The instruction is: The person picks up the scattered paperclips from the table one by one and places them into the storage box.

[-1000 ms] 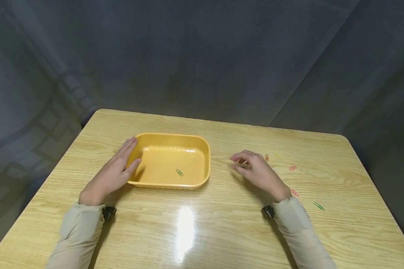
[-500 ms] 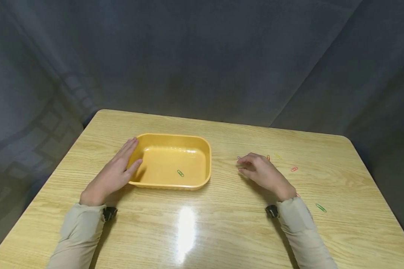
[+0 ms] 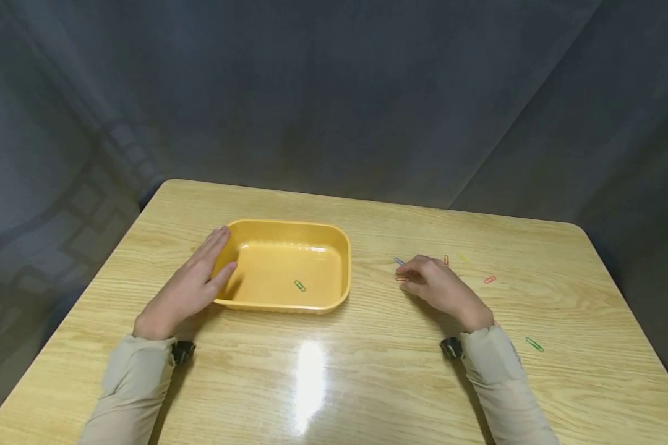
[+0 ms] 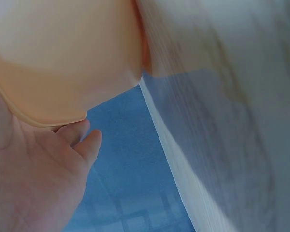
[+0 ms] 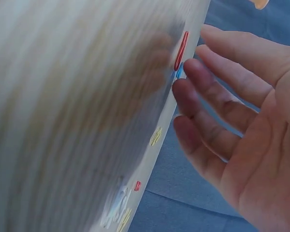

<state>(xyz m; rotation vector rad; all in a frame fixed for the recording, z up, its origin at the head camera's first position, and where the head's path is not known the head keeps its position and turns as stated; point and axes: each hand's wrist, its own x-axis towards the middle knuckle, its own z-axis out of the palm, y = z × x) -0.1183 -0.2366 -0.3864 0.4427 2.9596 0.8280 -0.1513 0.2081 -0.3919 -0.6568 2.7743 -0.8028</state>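
Note:
My left hand (image 3: 184, 287) lies along the left wall of a yellow plastic tray (image 3: 281, 307), its fingers straight at the rim and the thumb over the inner side. Inside the tray is one green paper clip (image 3: 300, 285). To the right of the tray, my right hand (image 3: 436, 287) is low over the table, fingers loosely bent. A red paper clip (image 3: 402, 279) shows at its fingertips; in the right wrist view this red clip (image 5: 181, 50) lies on the tabletop, apart from the fingers. Just beyond it lies a blue paper clip (image 3: 399, 261).
Behind and right of the right hand lie an orange-red clip (image 3: 446, 260), a yellow clip (image 3: 463, 258), a pink clip (image 3: 490, 280) and a green clip (image 3: 534, 344). Another pinkish clip is mostly hidden by the right wrist. A dark curtain (image 3: 334, 105) hangs behind the table (image 3: 389, 383).
My right hand has moved right, away from the tray, and settled near the red and blue clips, which now show at its fingertips. The left hand stays on the tray.

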